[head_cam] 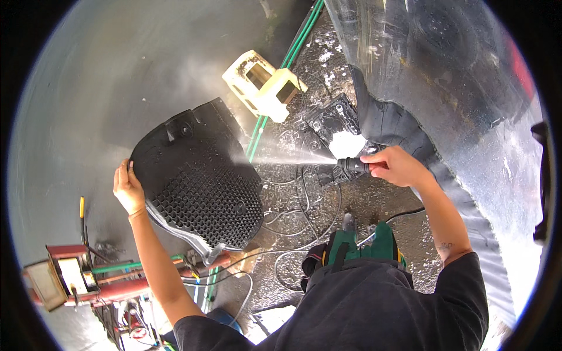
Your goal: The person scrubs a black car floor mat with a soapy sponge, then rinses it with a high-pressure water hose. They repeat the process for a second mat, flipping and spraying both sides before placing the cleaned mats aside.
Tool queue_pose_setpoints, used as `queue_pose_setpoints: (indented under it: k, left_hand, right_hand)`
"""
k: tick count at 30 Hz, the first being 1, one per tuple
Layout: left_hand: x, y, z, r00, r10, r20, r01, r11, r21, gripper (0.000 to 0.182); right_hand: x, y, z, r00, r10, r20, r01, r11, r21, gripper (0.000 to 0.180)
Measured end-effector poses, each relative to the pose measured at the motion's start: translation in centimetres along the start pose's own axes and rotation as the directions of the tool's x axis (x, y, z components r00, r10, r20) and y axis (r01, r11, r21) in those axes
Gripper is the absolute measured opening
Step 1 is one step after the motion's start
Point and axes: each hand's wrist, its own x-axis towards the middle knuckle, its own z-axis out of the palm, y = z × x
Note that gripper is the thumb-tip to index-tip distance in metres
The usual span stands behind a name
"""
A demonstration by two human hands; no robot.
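A black moulded plastic panel (197,171), its lower half covered in a honeycomb texture, stands in front of me on the left. My left hand (128,186) grips its left edge. In my right hand (397,166) is a black spray nozzle (352,166), pointed left. A narrow jet of white water spray (290,160) leaves it and strikes the panel's right side. Whether the nozzle joins a hose is hidden by my hand.
Beyond the panel, a worn cream plastic step stool (263,85) rests across green pipes (303,37). Loose hoses (303,210) coil over the wet floor. Black parts (333,116) lie near a dark sheet (395,118) at right. Red-framed equipment (118,289) occupies the lower left.
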Motion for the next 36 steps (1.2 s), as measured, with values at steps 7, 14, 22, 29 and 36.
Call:
queue_pose_setpoints:
  k: [7,14,22,29,36]
  left_hand:
    - [-8.1,1.9,-9.9,0.935,-0.354,-0.035,0.355,0.921,0.162,0.020]
    - [-21.7,1.9,-19.8,0.832,-0.555,-0.011,0.548,0.819,0.173,0.020]
    - [-41.6,2.3,-33.7,0.467,-0.884,-0.009,0.805,0.421,0.418,0.030]
    - [-56.0,-4.5,-46.6,0.555,-0.823,-0.117,0.703,0.389,0.595,0.019]
    - [-62.6,-6.3,-58.9,0.566,-0.820,-0.089,0.614,0.346,0.710,0.022]
  right_hand:
    - [-2.6,2.6,0.0,0.994,0.102,0.033,-0.100,0.994,-0.050,0.039]
    - [-2.9,7.0,0.2,0.986,0.124,-0.108,-0.139,0.980,-0.142,0.040]
    - [-3.5,6.0,3.5,0.927,0.363,0.090,-0.364,0.931,-0.003,0.045]
    - [-3.2,-1.9,10.3,0.859,0.510,0.054,-0.500,0.856,-0.131,0.049]
    - [-5.6,-6.2,14.4,0.848,0.530,0.012,-0.521,0.837,-0.167,0.048]
